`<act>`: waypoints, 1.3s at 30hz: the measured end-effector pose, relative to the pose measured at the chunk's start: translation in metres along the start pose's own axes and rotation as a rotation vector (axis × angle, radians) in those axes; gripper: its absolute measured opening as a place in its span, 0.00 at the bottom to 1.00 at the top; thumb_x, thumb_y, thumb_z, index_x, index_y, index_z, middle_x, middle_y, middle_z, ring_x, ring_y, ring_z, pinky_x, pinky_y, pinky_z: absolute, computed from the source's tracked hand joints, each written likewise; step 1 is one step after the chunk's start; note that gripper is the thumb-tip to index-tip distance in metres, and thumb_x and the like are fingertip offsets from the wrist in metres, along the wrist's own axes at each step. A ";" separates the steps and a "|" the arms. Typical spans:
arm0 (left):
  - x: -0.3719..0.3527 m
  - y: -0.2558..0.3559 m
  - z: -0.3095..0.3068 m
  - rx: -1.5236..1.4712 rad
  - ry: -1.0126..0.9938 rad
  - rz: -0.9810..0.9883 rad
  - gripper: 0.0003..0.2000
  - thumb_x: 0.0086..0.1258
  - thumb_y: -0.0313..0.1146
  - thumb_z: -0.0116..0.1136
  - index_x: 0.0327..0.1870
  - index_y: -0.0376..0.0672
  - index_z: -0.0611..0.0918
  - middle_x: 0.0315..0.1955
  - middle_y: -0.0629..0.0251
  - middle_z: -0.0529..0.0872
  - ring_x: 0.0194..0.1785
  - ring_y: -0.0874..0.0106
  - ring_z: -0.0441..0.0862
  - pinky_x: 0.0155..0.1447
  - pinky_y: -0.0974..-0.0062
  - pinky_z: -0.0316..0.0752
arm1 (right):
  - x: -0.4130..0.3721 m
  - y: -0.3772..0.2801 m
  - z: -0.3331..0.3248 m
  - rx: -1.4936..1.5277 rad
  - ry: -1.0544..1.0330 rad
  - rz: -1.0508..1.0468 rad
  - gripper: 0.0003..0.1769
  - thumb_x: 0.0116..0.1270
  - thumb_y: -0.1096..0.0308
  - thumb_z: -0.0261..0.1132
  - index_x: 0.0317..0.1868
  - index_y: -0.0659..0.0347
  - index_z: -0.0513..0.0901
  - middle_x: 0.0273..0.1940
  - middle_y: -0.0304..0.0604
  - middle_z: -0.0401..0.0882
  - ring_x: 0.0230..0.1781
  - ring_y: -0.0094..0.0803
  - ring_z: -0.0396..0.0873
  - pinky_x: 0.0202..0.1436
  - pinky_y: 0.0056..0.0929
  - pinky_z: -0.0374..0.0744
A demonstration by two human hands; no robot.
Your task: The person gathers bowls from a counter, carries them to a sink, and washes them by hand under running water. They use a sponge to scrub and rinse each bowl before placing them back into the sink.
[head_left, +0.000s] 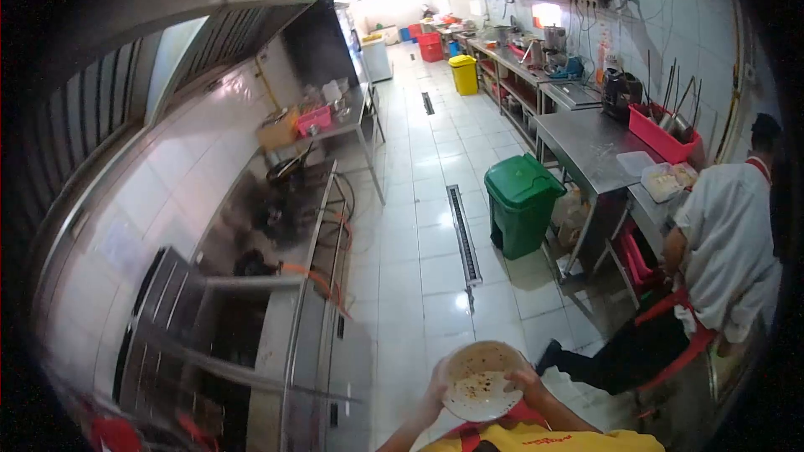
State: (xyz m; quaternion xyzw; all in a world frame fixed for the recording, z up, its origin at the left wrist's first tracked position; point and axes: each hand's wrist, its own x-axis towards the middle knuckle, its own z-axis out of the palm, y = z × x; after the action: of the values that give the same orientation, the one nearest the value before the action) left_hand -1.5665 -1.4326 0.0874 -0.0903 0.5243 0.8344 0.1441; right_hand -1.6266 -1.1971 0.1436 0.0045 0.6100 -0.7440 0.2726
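Note:
A pale round bowl (479, 364) is held low in front of my body, tilted so its inside shows. Dark and brown bits of food are stuck to the bottom and walls. My left hand (435, 393) is closed on the bowl's left side. On the opposite side, my right hand (525, 380) grips the rim. Some of the fingers are hidden behind the bowl.
A co-worker (724, 243) in a light shirt leans by the steel counter (586, 146) on the right. A green lidded bin (523, 205) stands beside the tiled aisle. Along the left runs a metal stove (293, 285) with hoses. A yellow bin (462, 75) stands farther back.

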 end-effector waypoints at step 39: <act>0.936 0.488 -0.260 0.135 -0.282 -0.129 0.41 0.56 0.55 0.52 0.69 0.53 0.50 0.61 0.63 0.61 0.61 0.67 0.64 0.51 0.68 0.71 | 0.958 -0.331 -0.039 0.380 0.335 -0.229 0.14 0.50 0.67 0.54 0.36 0.67 0.76 0.36 0.46 0.75 0.36 0.33 0.74 0.42 0.28 0.73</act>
State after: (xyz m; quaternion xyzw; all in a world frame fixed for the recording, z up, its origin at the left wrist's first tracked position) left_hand -2.6120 -1.7295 0.1061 0.0041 0.5466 0.7909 0.2752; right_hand -2.5907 -1.5091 0.1079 0.1096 0.4927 -0.8599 0.0765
